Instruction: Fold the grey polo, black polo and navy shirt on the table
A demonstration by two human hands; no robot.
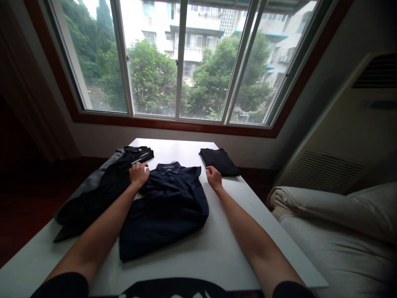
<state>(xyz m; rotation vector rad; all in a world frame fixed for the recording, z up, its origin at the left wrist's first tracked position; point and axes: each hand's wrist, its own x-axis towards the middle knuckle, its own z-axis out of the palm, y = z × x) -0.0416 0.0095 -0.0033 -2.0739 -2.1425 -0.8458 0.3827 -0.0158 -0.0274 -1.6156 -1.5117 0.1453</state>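
A navy polo shirt point(167, 207) lies on the white table point(226, 244), its collar towards the window and its lower part folded unevenly. My left hand point(139, 174) is at the shirt's left shoulder, fingers loosely bent and thumb a little apart; its palm side is hidden. Just off the shirt's right sleeve is my right hand point(214, 178), with fingers curled together and nothing visible in them. To the left, close to my left hand, a black and grey garment point(105, 182) is spread out. Beyond my right hand sits a folded black garment point(219, 161).
A wide window point(178, 62) rises behind the table's far end. On the right are a cushioned pale sofa point(335, 223) and a standing air conditioner point(347, 124). A curtain point(34, 82) hangs at the left.
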